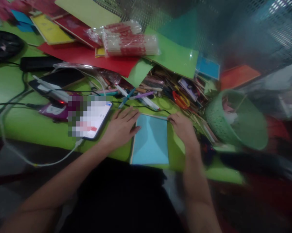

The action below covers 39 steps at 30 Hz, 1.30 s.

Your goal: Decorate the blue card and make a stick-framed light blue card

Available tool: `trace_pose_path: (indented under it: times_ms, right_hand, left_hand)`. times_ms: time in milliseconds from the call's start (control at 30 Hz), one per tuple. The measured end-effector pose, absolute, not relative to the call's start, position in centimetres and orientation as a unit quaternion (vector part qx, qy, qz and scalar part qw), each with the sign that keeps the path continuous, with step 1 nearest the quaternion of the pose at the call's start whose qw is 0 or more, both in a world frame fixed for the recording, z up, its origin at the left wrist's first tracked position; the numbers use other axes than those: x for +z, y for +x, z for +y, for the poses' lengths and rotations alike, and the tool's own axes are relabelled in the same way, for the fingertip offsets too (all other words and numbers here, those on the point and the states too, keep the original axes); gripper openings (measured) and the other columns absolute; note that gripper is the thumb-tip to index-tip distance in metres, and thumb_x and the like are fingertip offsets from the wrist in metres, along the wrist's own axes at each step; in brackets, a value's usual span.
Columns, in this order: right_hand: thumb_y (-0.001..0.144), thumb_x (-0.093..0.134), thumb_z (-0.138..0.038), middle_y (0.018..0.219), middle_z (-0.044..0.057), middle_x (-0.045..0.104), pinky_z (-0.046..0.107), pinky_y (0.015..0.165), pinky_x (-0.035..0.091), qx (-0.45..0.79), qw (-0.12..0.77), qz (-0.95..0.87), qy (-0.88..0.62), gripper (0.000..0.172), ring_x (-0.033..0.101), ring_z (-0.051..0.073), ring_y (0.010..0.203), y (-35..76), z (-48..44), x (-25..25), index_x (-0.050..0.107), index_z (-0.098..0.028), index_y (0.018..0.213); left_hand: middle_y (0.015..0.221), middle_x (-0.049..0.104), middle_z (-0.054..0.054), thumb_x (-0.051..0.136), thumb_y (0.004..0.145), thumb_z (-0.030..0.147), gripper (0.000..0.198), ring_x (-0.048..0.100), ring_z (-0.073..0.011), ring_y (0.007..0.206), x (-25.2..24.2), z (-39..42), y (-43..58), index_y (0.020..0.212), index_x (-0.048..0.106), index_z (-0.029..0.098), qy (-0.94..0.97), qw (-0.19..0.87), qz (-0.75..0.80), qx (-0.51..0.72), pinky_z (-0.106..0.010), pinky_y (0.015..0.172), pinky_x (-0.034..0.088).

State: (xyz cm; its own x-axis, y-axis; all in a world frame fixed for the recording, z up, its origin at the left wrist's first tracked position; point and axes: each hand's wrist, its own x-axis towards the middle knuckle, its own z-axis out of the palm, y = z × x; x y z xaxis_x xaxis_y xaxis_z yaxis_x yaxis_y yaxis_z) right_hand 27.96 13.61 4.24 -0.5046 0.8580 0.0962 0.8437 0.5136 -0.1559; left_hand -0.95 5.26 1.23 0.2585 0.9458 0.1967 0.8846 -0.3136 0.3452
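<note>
A light blue rectangular card (152, 139) lies flat near the table's front edge, with a thin pale strip along its left side. Along its top edge runs a thin stick (155, 116). My left hand (120, 126) rests at the card's upper left, fingers stretched out, with the thumb touching its left edge and the fingertips by the stick's left end. At the upper right corner, my right hand (183, 127) has its fingers pinched on the stick's right end. Its fingertips are partly blurred.
A phone (97, 121) lies left of my left hand, beside cables and a purple device (55, 110). Behind are pens (143, 95), orange-handled scissors (181, 99), coloured sheets and plastic-wrapped stick bundles (131, 44). A green basket (235, 119) stands at the right.
</note>
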Motion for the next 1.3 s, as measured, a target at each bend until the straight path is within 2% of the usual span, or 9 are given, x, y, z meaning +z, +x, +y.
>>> trace_pose_path:
  times_ms: [200, 467, 600, 800, 1133, 1300]
  right_hand:
    - [0.100, 0.056, -0.013, 0.105, 0.008, 0.074, 0.035, 0.085, 0.050, 0.070, 0.064, -0.857, -0.507, 0.022, 0.068, 0.025, 0.096, 27.6, 13.9, 4.3, 0.075, -0.021, 0.106]
    - [0.100, 0.056, -0.015, 0.107, 0.011, 0.074, 0.036, 0.081, 0.049, 0.041, 0.065, -0.834, -0.546, 0.020, 0.067, 0.027, 0.097, 27.0, 14.4, 3.9, 0.075, -0.020, 0.105]
    - [0.101, 0.056, -0.015, 0.108, 0.010, 0.073, 0.035, 0.082, 0.050, 0.033, 0.077, -0.835, -0.544, 0.020, 0.067, 0.026, 0.097, 26.9, 14.6, 3.7, 0.075, -0.021, 0.104]
    - [0.100, 0.059, -0.014, 0.108, 0.010, 0.073, 0.035, 0.085, 0.050, 0.061, 0.078, -0.836, -0.540, 0.018, 0.068, 0.026, 0.099, 26.9, 14.6, 4.0, 0.075, -0.020, 0.105]
    - [0.099, 0.060, -0.015, 0.105, 0.009, 0.072, 0.036, 0.082, 0.051, 0.057, 0.102, -0.843, -0.526, 0.016, 0.067, 0.026, 0.096, 27.1, 14.8, 3.5, 0.075, -0.022, 0.101]
    - [0.099, 0.059, -0.015, 0.104, 0.009, 0.072, 0.037, 0.081, 0.051, 0.052, 0.097, -0.849, -0.516, 0.016, 0.066, 0.027, 0.095, 27.2, 15.0, 3.3, 0.074, -0.022, 0.100]
  left_hand:
    - [0.162, 0.054, -0.011, 0.045, 0.108, 0.039, 0.050, 0.044, -0.0353, 0.154, 0.9, 5.5, -0.8, 0.153, 0.056, 0.019, 0.800, 0.090, 0.567, 0.174, -0.062, 0.128, 0.031]
    - [0.161, 0.054, -0.011, 0.042, 0.108, 0.040, 0.052, 0.042, -0.0358, 0.156, 0.5, 5.4, -0.8, 0.154, 0.055, 0.019, 0.801, 0.083, 0.564, 0.181, -0.063, 0.127, 0.031]
    - [0.160, 0.056, -0.013, 0.043, 0.107, 0.040, 0.052, 0.043, -0.0376, 0.155, 0.6, 5.4, -0.7, 0.154, 0.055, 0.019, 0.799, 0.088, 0.564, 0.190, -0.064, 0.127, 0.032]
    - [0.160, 0.056, -0.011, 0.043, 0.108, 0.041, 0.051, 0.043, -0.0360, 0.155, 0.6, 5.4, -0.7, 0.155, 0.054, 0.024, 0.797, 0.090, 0.565, 0.192, -0.065, 0.126, 0.032]
    - [0.160, 0.055, -0.016, 0.038, 0.108, 0.041, 0.054, 0.044, -0.0387, 0.154, 0.4, 5.3, -0.6, 0.151, 0.057, 0.014, 0.801, 0.080, 0.562, 0.189, -0.066, 0.125, 0.032]
    - [0.160, 0.056, -0.015, 0.042, 0.108, 0.041, 0.051, 0.043, -0.0383, 0.154, 0.5, 5.3, -0.6, 0.151, 0.057, 0.017, 0.797, 0.090, 0.567, 0.189, -0.064, 0.126, 0.030]
